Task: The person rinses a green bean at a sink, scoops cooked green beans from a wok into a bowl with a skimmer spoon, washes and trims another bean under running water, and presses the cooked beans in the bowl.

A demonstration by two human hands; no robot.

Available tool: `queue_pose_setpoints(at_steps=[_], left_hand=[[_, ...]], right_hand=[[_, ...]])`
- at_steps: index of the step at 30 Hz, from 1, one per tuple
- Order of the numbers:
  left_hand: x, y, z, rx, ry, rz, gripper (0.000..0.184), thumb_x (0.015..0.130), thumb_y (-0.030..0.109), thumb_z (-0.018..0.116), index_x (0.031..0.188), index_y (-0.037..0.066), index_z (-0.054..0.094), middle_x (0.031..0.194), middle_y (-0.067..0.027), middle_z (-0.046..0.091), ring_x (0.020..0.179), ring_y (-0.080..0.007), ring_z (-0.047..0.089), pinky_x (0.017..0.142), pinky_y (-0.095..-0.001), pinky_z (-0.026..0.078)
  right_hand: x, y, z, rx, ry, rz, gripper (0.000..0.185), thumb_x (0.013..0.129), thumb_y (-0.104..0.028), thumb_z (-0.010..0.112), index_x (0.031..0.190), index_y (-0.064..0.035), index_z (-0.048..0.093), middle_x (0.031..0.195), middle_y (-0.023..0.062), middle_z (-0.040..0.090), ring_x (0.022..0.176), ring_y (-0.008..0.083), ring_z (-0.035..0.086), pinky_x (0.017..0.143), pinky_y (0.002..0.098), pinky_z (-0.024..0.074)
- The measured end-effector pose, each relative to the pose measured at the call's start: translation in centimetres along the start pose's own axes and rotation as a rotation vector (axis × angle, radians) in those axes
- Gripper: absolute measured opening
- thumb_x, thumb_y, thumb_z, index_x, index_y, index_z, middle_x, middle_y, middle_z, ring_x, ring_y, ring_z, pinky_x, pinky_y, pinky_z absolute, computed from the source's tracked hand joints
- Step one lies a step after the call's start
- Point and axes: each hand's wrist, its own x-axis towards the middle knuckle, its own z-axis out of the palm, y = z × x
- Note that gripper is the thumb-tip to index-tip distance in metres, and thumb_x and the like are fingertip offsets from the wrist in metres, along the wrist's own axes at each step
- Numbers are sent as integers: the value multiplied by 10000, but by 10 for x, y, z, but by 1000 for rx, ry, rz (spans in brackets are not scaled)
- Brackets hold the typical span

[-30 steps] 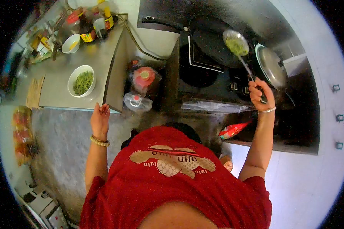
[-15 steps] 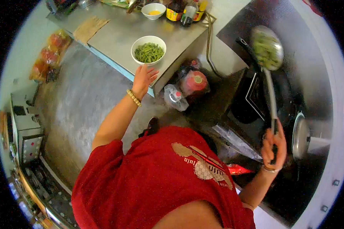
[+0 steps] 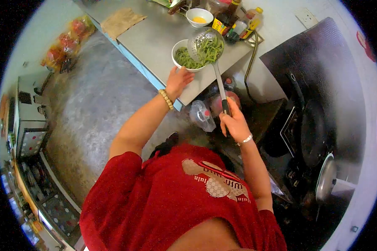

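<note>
My right hand (image 3: 234, 120) is closed round the black handle of a slotted metal ladle (image 3: 193, 47). Green beans (image 3: 210, 49) lie in the ladle, which is over the right part of a white bowl (image 3: 176, 53). More cut green beans (image 3: 184, 58) fill the bowl. At the bowl's near rim is my left hand (image 3: 179, 80), fingers extended, holding nothing; whether it touches the rim I cannot tell.
Behind the bowl stand a small bowl with yellow liquid (image 3: 195, 17) and several sauce bottles (image 3: 225, 21). A black wok (image 3: 313, 133) sits on the stove at right, beside a lidded pot (image 3: 326, 178). Plastic jugs (image 3: 202, 115) stand below the counter edge.
The ladle of beans has moved left from above the wok to over the white bowl. My left hand stays near the bowl's rim. The view has turned toward the counter.
</note>
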Motion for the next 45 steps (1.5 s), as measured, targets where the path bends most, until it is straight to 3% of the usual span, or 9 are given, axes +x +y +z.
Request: queue_pose_setpoints(at_steps=[6, 8, 13, 21, 24, 30, 32, 40, 45], left_hand=[[12, 13, -2, 617, 443, 285, 501, 829, 220, 579, 1250, 53, 363, 1094, -169, 511, 962, -289, 536, 821, -399, 441], [9, 34, 13, 1305, 492, 1030, 490, 764, 231, 621, 1193, 59, 456, 1174, -176, 467, 1092, -333, 430, 937, -445, 333], [38, 56, 51, 1528, 99, 1250, 468, 736, 275, 645, 1157, 126, 506, 1204, -144, 463, 1171, -343, 364, 984, -463, 282], [81, 58, 36, 1767, -80, 1217, 316, 756, 294, 613, 1026, 138, 565, 1132, -68, 520, 1145, -286, 402, 974, -461, 287], [78, 62, 23, 1880, -81, 1127, 227, 756, 282, 613, 931, 139, 594, 1055, -50, 554, 1092, -252, 441, 963, -442, 291], [64, 79, 18, 1793, 7, 999, 257, 769, 265, 611, 978, 116, 588, 1056, -75, 551, 1068, -261, 456, 957, -421, 309], [81, 78, 26, 1490, 166, 1181, 318, 784, 257, 600, 1042, 74, 566, 1069, -120, 543, 1055, -300, 466, 934, -412, 342], [97, 64, 53, 1390, -40, 1045, 321, 815, 262, 566, 1066, 63, 559, 1060, -159, 543, 981, -341, 512, 911, -418, 362], [91, 70, 30, 1841, -140, 1068, 201, 798, 287, 569, 875, 109, 622, 905, -61, 592, 936, -260, 522, 870, -425, 356]], right_hand=[[37, 56, 18, -305, 183, -100, 581, 796, -21, 455, 1343, -87, 270, 701, 28, 510, 410, 110, 445, 373, 252, 373], [45, 63, 19, -381, 202, -145, 589, 788, -21, 457, 1343, -94, 273, 718, 31, 518, 414, 108, 448, 375, 249, 375], [45, 50, 42, -313, 193, -134, 581, 771, -5, 457, 1325, -94, 305, 713, 30, 508, 446, 97, 444, 402, 237, 380], [44, 37, 43, -242, 177, -2, 565, 756, 1, 470, 1301, -44, 329, 781, 33, 512, 523, 99, 481, 478, 240, 420], [52, 47, 42, -436, 261, -272, 566, 748, -9, 484, 1294, -27, 337, 873, 66, 545, 677, 136, 545, 611, 256, 458], [57, 40, 41, -591, 333, -292, 567, 742, -24, 495, 1287, -16, 341, 1004, 158, 565, 856, 234, 568, 766, 304, 448], [59, 34, 39, -569, 255, -205, 624, 740, -63, 523, 1312, -15, 279, 1168, 241, 491, 1041, 378, 511, 882, 381, 403], [63, 19, 40, -524, 232, -145, 631, 729, -35, 519, 1311, -19, 276, 1152, 253, 496, 1025, 384, 522, 861, 390, 417], [65, 6, 45, -572, 231, -186, 633, 733, -32, 517, 1316, -22, 270, 1148, 259, 502, 1021, 394, 523, 856, 397, 421]])
